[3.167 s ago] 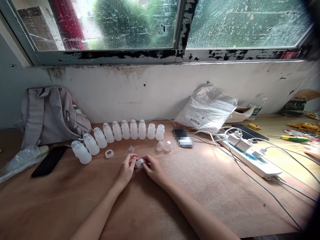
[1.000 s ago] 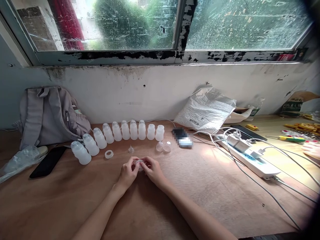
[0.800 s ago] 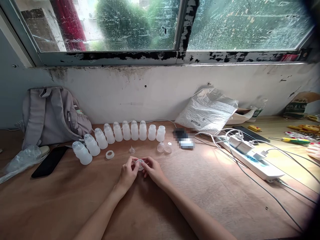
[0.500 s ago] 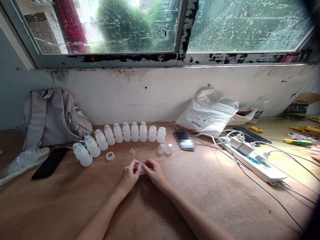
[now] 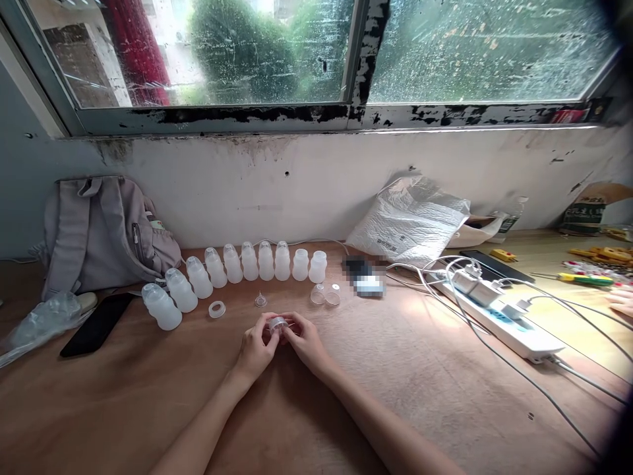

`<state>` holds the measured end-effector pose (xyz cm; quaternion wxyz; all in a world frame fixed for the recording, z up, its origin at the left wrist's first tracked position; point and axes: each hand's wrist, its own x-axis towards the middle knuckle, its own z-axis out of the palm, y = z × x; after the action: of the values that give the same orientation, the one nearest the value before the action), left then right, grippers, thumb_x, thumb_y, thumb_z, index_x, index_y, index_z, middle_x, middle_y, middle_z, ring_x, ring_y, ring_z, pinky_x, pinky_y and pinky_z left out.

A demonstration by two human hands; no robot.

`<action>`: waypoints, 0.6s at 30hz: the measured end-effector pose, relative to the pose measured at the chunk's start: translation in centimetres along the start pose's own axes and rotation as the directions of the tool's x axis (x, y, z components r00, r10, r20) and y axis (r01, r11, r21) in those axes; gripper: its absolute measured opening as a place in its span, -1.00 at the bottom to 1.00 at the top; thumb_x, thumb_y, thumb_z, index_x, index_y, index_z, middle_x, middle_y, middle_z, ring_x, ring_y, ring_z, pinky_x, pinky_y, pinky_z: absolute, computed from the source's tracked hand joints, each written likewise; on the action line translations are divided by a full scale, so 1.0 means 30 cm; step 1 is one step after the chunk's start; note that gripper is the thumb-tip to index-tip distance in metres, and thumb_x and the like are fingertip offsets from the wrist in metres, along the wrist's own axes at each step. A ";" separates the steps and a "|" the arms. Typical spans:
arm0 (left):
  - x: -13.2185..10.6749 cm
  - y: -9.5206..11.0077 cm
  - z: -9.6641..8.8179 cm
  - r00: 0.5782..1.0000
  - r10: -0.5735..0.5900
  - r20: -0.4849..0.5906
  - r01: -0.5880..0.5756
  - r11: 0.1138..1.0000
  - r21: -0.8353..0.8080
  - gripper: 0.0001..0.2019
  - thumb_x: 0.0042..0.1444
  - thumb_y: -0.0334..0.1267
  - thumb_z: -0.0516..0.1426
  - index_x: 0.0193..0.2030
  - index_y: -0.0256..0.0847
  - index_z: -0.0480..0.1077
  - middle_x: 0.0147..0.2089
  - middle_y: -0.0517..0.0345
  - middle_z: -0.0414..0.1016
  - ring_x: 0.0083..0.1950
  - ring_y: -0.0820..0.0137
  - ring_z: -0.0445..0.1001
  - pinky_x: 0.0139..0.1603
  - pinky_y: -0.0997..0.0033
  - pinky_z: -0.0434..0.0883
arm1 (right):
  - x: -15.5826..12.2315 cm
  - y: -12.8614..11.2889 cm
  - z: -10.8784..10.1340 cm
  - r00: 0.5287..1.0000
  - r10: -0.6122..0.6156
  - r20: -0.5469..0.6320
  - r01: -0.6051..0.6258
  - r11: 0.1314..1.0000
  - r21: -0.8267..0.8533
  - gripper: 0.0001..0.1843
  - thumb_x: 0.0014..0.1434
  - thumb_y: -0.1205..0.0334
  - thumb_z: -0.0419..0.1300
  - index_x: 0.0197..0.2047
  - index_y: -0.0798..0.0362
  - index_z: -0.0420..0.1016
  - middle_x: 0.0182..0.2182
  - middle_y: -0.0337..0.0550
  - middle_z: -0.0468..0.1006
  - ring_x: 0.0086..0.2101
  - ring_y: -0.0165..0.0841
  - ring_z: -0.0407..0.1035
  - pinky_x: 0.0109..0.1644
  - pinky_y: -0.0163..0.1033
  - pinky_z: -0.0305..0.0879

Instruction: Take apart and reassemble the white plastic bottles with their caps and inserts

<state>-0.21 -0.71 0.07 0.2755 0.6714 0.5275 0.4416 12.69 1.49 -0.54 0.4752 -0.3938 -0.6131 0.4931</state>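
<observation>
My left hand (image 5: 256, 346) and my right hand (image 5: 305, 340) meet over the wooden table (image 5: 148, 402), fingertips pinched on a small translucent white screw ring (image 5: 277, 323) held between them. Behind them stands a curved row of several small white plastic bottles (image 5: 250, 262); most carry clear caps, the two at the right end (image 5: 317, 266) have none. Loose on the table lie another white ring (image 5: 216, 309), a small clear teat (image 5: 260, 301) and two clear caps (image 5: 325, 295).
A grey backpack (image 5: 103, 227) leans on the wall at left, with a black phone (image 5: 97, 324) and a plastic bag (image 5: 42, 318) beside it. A white power strip (image 5: 499, 318) with chargers and cables lies at right, behind it a silver bag (image 5: 410, 219). Another person's hand (image 5: 622, 300) shows at far right.
Both hands stayed together at the same spot, turning the ring between the fingertips; it now sits a little higher above the fingers. The camera shifted slightly.
</observation>
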 end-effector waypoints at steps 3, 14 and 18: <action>0.001 -0.006 0.001 0.999 0.030 0.019 -0.030 1.000 -0.005 -0.77 0.04 -0.26 0.00 -0.13 -0.15 0.25 -0.29 0.15 0.47 -0.34 0.43 0.46 -0.29 0.46 0.40 | 0.001 0.006 -0.005 1.000 -0.017 -0.005 0.017 1.000 -0.001 -0.81 0.01 0.25 0.07 -0.26 0.09 0.39 -0.43 -0.17 0.49 -0.46 -0.39 0.39 -0.36 -0.25 0.39; 0.002 -0.011 -0.002 1.000 0.008 0.008 -0.008 1.000 0.005 -0.80 0.02 -0.27 0.01 -0.17 -0.16 0.27 -0.28 0.14 0.47 -0.33 0.41 0.46 -0.29 0.45 0.40 | -0.005 -0.010 0.001 1.000 -0.020 0.007 0.021 1.000 -0.021 -0.79 0.03 0.21 0.06 -0.26 0.09 0.40 -0.42 -0.15 0.50 -0.46 -0.38 0.39 -0.35 -0.24 0.39; 0.003 -0.017 -0.002 1.000 0.006 0.005 -0.006 1.000 0.027 -0.79 0.02 -0.24 0.02 -0.17 -0.15 0.28 -0.29 0.14 0.48 -0.35 0.42 0.46 -0.32 0.47 0.40 | -0.005 -0.002 0.003 1.000 -0.029 -0.003 0.028 0.999 -0.045 -0.80 0.04 0.23 0.05 -0.26 0.09 0.39 -0.43 -0.16 0.49 -0.47 -0.40 0.38 -0.37 -0.26 0.38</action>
<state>-0.49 -0.49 -0.31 0.2665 0.6777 0.5306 0.4339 12.65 1.31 -0.51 0.4742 -0.3964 -0.6288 0.4718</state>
